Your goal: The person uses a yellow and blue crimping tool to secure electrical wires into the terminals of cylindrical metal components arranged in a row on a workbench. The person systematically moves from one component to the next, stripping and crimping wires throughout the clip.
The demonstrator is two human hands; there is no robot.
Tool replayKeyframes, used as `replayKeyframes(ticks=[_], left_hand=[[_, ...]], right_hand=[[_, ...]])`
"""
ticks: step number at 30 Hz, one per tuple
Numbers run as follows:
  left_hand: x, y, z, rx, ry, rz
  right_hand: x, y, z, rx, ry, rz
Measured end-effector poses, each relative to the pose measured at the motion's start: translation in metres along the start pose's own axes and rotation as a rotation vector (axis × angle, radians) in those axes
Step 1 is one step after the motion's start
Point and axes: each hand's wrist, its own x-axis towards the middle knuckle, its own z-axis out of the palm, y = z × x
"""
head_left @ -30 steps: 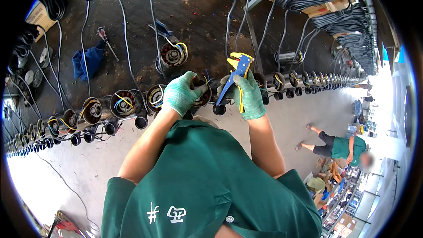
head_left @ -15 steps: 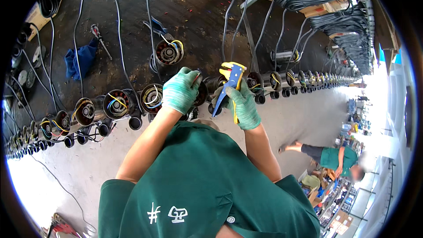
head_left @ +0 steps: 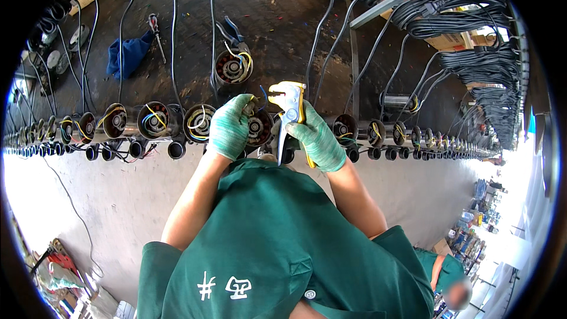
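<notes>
My left hand [head_left: 230,127], in a green knit glove, is closed in a pinch on thin wires above an open motor housing [head_left: 260,129]. A blue wire [head_left: 263,91] sticks up just past its fingertips. My right hand [head_left: 322,142], gloved alike, wraps round the handles of a wire stripper [head_left: 290,109] with blue and yellow parts. The tool's jaws point left, toward the pinched wires, and stand a short way apart from my left fingers. Part of the housing behind the stripper is hidden.
Motor housings with coloured wires line the bench edge, such as one housing [head_left: 155,121] at left. Pliers [head_left: 231,32] lie behind a standing motor [head_left: 231,68]. A screwdriver [head_left: 157,35] rests by a blue cloth [head_left: 127,56]. Black cable coils [head_left: 455,18] hang at right. Another person [head_left: 446,272] is lower right.
The stripper has turned and moved left, its jaws nearer my left hand. My left hand has shifted slightly left and down. The view has swung, and the other person sits lower in it.
</notes>
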Motion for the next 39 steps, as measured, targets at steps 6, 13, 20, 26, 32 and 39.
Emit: replayKeyframes(ticks=[6, 13, 20, 26, 32, 39], left_hand=[[-0.002, -0.003, 0.005, -0.088, -0.006, -0.017], [0.003, 0.008, -0.003, 0.155, -0.08, 0.059], [0.0, 0.007, -0.003, 0.161, -0.041, 0.163], [0.002, 0.007, -0.006, 0.266, -0.066, 0.251], [0.006, 0.014, -0.011, 0.28, -0.107, 0.228], [0.014, 0.002, 0.002, 0.204, 0.004, 0.177]], right_hand=[[-0.001, -0.016, -0.001, 0.109, -0.083, 0.113], [0.0, 0.003, -0.009, -0.011, -0.054, 0.104], [-0.001, -0.011, -0.008, -0.048, -0.055, 0.19], [0.0, -0.015, -0.01, -0.352, -0.066, 0.071], [0.001, -0.018, 0.003, -0.257, 0.028, 0.299], [0.012, -0.002, 0.002, 0.188, 0.102, -0.003]])
